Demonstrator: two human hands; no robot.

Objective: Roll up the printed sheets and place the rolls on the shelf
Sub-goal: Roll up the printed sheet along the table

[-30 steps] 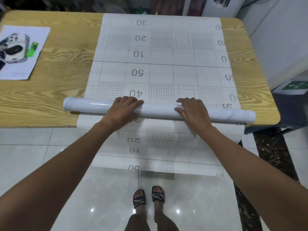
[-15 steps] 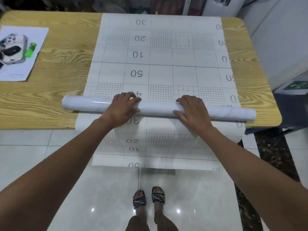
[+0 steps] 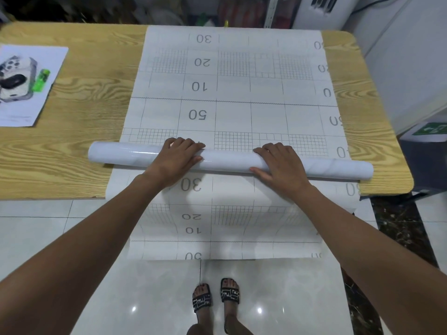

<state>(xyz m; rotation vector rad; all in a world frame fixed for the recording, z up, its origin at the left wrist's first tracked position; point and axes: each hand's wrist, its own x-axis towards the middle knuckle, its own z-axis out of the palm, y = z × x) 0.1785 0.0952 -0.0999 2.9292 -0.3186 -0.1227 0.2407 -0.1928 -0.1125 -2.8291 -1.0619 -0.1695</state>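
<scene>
A long white roll (image 3: 229, 161) lies crosswise on a wide printed sheet (image 3: 232, 112) marked with grids and numbers. The sheet covers the middle of the wooden table (image 3: 72, 146), and its near end hangs over the front edge toward the floor. My left hand (image 3: 176, 158) grips the roll left of centre, fingers curved over its top. My right hand (image 3: 280, 163) grips it right of centre the same way, thumb on the near side. Both ends of the roll stick out past the sheet's edges.
A white paper (image 3: 29, 85) at the table's left carries a small white device and a green lighter (image 3: 41, 79). Dim shelving (image 3: 242, 10) with goods stands behind the table. A grey box with a green sign (image 3: 430, 131) sits at the right. My sandalled feet stand on the tile floor.
The roll has moved slightly away from me over the sheet, covering the "40" mark and uncovering the "30" on its near side. Both hands stayed on it.
</scene>
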